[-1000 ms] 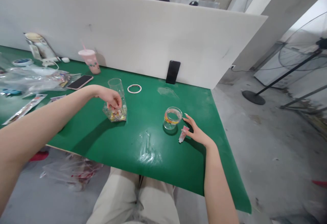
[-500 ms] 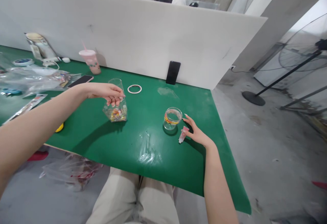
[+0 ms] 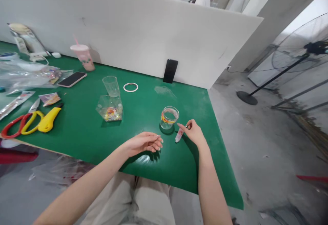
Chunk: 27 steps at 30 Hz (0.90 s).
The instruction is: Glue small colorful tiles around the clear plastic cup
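My right hand (image 3: 194, 133) pinches the upper end of a small pink-and-white tube (image 3: 179, 134), whose narrow white end points down towards the table. Just left of the tube stands a clear round glass jar (image 3: 167, 125) with a band of orange, yellow and red pieces round it. My left hand (image 3: 145, 143) hovers over the table in front of the jar, thumb and fingers drawn together; anything between them is too small to make out. Farther left, a clear angular container (image 3: 109, 110) holds many small colourful pieces.
Behind the container is a clear plastic cup (image 3: 111, 87), beside a white ring (image 3: 130, 91). A dark phone (image 3: 170, 71) leans on the white partition (image 3: 133, 33). At left lie scissors (image 3: 22, 124), a yellow-handled cutter (image 3: 50, 119), another phone (image 3: 72, 79) and a pink tumbler (image 3: 84, 59).
My left hand has left the container of colourful pieces and come right and nearer, in front of the jar. My right fingers have closed on the tube.
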Tool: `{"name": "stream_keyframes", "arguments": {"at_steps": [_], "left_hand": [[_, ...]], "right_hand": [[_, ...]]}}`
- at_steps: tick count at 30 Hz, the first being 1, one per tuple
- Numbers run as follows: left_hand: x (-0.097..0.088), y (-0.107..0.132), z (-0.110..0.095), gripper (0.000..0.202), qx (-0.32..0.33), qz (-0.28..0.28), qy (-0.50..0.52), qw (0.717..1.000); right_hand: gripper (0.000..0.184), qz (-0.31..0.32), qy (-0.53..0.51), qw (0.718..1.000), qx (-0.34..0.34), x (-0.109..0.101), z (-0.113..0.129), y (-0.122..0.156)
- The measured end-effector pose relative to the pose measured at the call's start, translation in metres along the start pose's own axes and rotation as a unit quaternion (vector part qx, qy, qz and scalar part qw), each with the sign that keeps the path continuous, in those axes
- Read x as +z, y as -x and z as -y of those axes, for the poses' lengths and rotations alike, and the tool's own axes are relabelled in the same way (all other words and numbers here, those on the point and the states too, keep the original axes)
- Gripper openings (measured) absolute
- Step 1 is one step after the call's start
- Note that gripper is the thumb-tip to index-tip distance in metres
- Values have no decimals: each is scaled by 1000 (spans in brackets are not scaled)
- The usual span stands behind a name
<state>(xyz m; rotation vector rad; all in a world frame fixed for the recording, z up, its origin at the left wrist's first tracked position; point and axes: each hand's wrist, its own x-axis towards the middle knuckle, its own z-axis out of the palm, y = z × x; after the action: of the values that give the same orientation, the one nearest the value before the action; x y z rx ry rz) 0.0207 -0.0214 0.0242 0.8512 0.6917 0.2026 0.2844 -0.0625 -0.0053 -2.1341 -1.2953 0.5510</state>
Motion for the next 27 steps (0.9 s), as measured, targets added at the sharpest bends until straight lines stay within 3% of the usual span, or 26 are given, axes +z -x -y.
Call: {"name": "stream_keyframes", "arguments": {"at_steps": [6, 10, 14, 16, 21, 24, 27], "left_hand": [[-3, -15, 7, 35, 35, 11, 20, 999], [3, -18, 12, 37, 55, -32, -10, 998], [8, -20, 16, 40, 78, -76, -7, 994], [8, -20, 16, 40, 78, -81, 1, 994], [7, -18, 14, 39, 68, -89, 24, 993], [7, -18, 13, 39, 59, -86, 26, 994], [6, -17, 14, 40, 78, -75, 24, 994]], "right_hand": [[51, 97, 141, 983, 70, -6, 16, 10], [53, 159, 136, 974, 92, -8, 25, 13], [44, 153, 109, 975, 122, -4, 30, 14], [40, 158, 71, 976, 130, -3, 29, 14], [44, 239, -72, 963, 104, -17, 18, 13], [33, 267, -265, 926, 39, -29, 11, 14], [20, 220, -416, 882, -16, -32, 15, 18]]}}
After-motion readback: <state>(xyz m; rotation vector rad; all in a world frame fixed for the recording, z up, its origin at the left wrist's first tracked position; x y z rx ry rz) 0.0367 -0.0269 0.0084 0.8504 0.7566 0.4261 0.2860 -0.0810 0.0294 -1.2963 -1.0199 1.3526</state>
